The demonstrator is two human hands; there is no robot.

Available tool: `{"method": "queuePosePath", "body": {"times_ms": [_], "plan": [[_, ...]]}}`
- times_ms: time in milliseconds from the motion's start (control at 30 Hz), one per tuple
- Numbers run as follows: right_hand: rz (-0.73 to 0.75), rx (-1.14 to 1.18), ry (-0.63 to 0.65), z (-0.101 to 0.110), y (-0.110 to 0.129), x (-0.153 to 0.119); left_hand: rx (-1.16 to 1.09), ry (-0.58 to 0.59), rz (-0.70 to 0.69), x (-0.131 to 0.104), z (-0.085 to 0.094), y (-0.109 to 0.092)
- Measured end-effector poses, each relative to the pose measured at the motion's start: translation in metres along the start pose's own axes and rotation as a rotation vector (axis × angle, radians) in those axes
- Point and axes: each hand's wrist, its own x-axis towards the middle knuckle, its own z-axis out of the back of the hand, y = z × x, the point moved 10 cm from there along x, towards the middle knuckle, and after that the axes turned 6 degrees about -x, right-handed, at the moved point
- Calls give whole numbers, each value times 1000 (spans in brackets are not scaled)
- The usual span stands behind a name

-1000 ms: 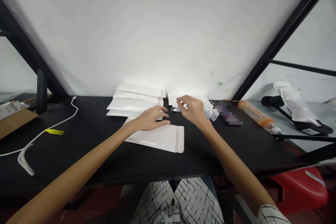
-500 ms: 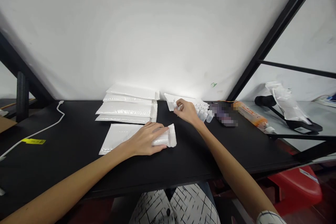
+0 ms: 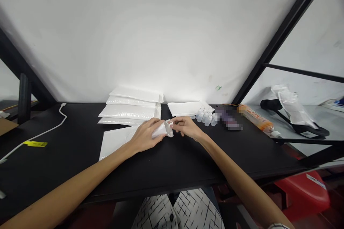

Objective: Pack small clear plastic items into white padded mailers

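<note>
My left hand [image 3: 147, 135] curls over the right end of a white bubble mailer [image 3: 113, 142] on the table and squeezes it so that its mouth bulges open. My right hand [image 3: 185, 126] is at that mouth, fingertips pinched together on something small and white, mostly hidden by the fingers and the mailer's edge. Beyond the right hand, several small translucent bottles [image 3: 206, 118] lie side by side against a stack of white paper sheets [image 3: 182, 108].
Several more bubble mailers [image 3: 129, 111] overlap behind the left hand. A white cable [image 3: 51, 128] with a yellow tag [image 3: 36, 144] runs along the left. To the right are a blurred purple object [image 3: 229, 118] and an orange-labelled bottle [image 3: 255, 118]. Black frame bars [image 3: 282, 25] rise at the sides.
My right hand has come from the paper stack, leftward and nearer to me, to the mailer's mouth. Under my left hand the mailer's right end is now squeezed open and raised.
</note>
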Motion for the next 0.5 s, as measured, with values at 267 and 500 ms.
{"method": "queuePosePath", "body": {"times_ms": [267,500], "plan": [[-105,-131,117,-7,-13,-4,11,111,-8,-3,-8,-5],[158,-311,173,-28,7,-5,-5,186,-23,-6,-14,-5]]}}
